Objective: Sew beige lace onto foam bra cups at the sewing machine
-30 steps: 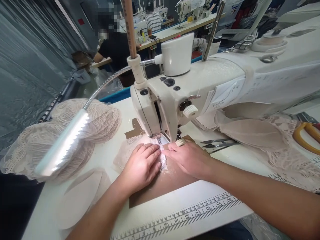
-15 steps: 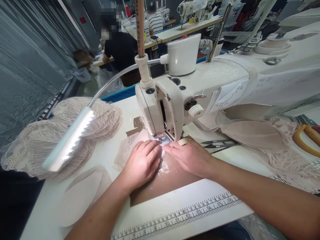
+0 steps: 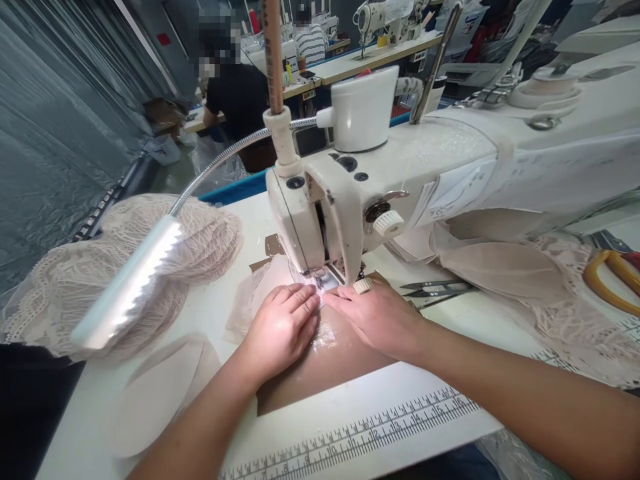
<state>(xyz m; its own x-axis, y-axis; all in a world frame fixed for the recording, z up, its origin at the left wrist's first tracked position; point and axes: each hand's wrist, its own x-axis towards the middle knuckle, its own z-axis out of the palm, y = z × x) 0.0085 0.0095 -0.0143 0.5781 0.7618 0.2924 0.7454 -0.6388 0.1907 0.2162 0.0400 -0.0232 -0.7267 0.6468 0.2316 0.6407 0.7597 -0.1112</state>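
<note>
Under the head of a white sewing machine (image 3: 325,200), a sheer pale fabric piece (image 3: 257,293) lies at the lit presser foot (image 3: 320,277). My left hand (image 3: 283,327) rests palm down on its right part, with the fingers extended side by side toward the needle area. From the other side, my right hand (image 3: 383,317) lies low with its index finger stretched to the same spot. Fingertips of both hands nearly meet there, and what lies beneath them is hidden. A brown, shiny plate or covering (image 3: 325,367) spreads below the hands on the table.
Lace pieces (image 3: 200,240) are piled at left behind a lamp (image 3: 130,287). A loose pale cup-shaped piece (image 3: 155,400) lies in front. Thread snips (image 3: 435,289), more lace (image 3: 565,287) and yellow-handled scissors (image 3: 607,277) sit right. A printed ruler (image 3: 360,437) runs along the front. A co-worker (image 3: 237,100) sits beyond.
The whole view has shifted slightly to one side, so the machine and table appear a little further left. Both hands stay beside the presser foot, in nearly the same pose.
</note>
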